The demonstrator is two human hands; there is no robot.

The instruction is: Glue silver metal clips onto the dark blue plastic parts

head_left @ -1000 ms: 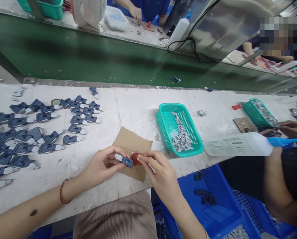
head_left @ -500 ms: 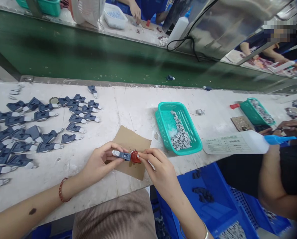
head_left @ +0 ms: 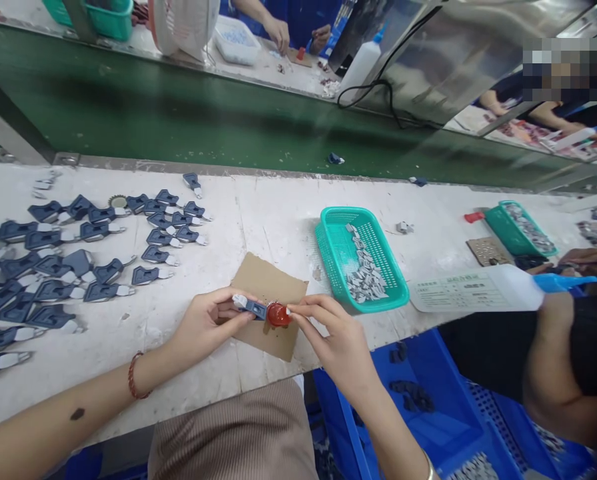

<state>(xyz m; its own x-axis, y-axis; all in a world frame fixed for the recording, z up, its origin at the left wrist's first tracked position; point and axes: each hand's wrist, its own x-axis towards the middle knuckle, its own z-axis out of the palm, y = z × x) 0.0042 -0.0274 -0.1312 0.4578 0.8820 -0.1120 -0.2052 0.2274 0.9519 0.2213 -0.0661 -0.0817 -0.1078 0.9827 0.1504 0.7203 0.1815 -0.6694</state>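
Between thumb and fingers, my left hand point(head_left: 217, 319) holds a dark blue part point(head_left: 254, 308) with a whitish end pointing left. Just right of that part, a red cap point(head_left: 278, 314) stands on a piece of brown cardboard point(head_left: 261, 275). My right hand point(head_left: 331, 327) pinches a small pale piece point(head_left: 289, 310) at the right edge of the red cap. A green basket point(head_left: 401, 291) of small grey pieces is beyond my right hand. Many dark blue parts with pale ends point(head_left: 106, 291) lie at the left of the table.
A white bottle with a blue nozzle point(head_left: 478, 289) lies at the right, near a co-worker's arm point(head_left: 553, 353). Farther right is another green basket point(head_left: 507, 229). Blue bins point(head_left: 428, 373) sit below the table edge. Past the green strip point(head_left: 203, 113), another person's hands work.
My right hand has drawn slightly right, and the small piece now shows at the cap's right edge. The part in my left hand is tilted more. The whole view has shifted a little.
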